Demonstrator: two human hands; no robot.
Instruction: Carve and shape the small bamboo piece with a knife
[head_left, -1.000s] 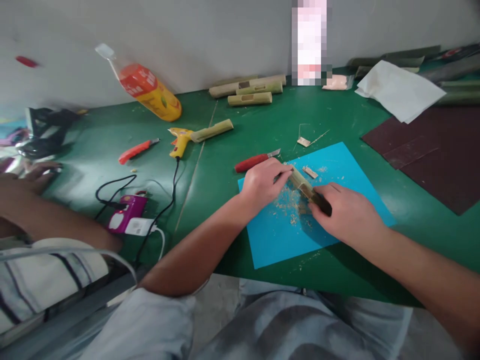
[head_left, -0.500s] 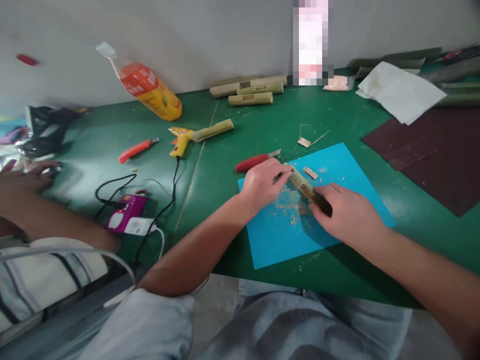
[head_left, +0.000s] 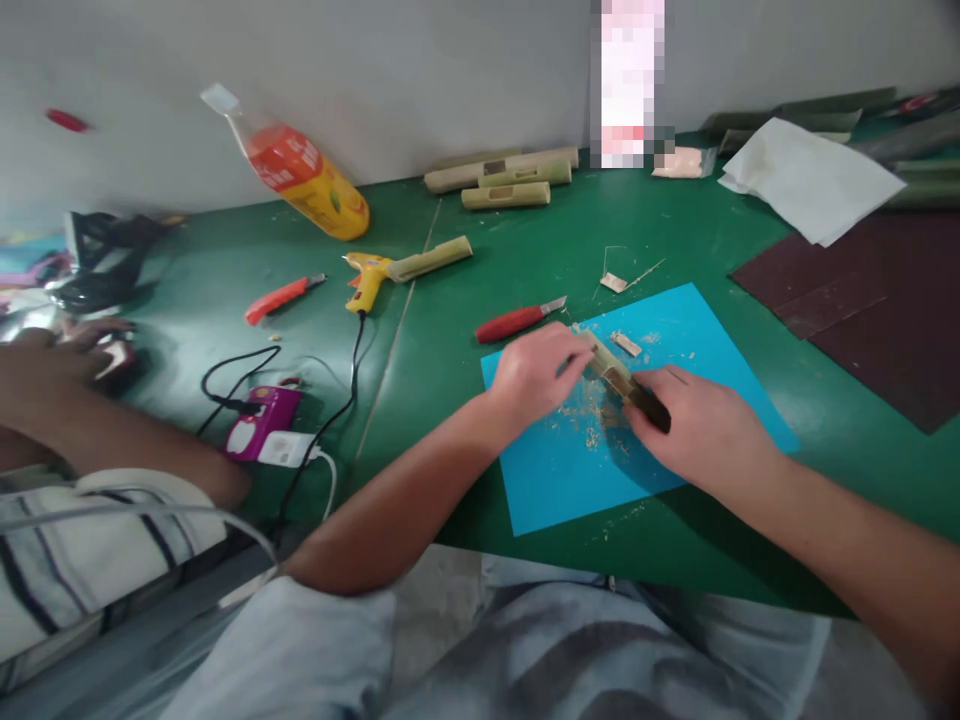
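Observation:
My right hand (head_left: 697, 420) grips the near end of a short bamboo tube (head_left: 611, 372), which slants over a blue sheet (head_left: 585, 505). A notch is cut in the tube's upper side. At the tube's far end, my left hand (head_left: 536, 370) has its thumb and fingers pinched on the rim. Wood shavings (head_left: 592, 435) lie scattered beneath and around the tube. Beyond my left hand rests a red-handled carving knife (head_left: 517, 322). A small wood chip (head_left: 625, 345) sits on the sheet beside the tube.
A yellow glue gun (head_left: 366, 282), an orange utility knife (head_left: 281, 300) and a purple power adapter (head_left: 266, 425) lie leftward. Behind stand a drink bottle (head_left: 311, 180) and notched bamboo tubes (head_left: 506, 195). White paper (head_left: 810, 180) lies right. Another person's arm (head_left: 105, 420) rests at left.
The view has shifted slightly, so everything appears a little further right. My left fingers have shifted slightly at the tube's far end; my right hand keeps its grip.

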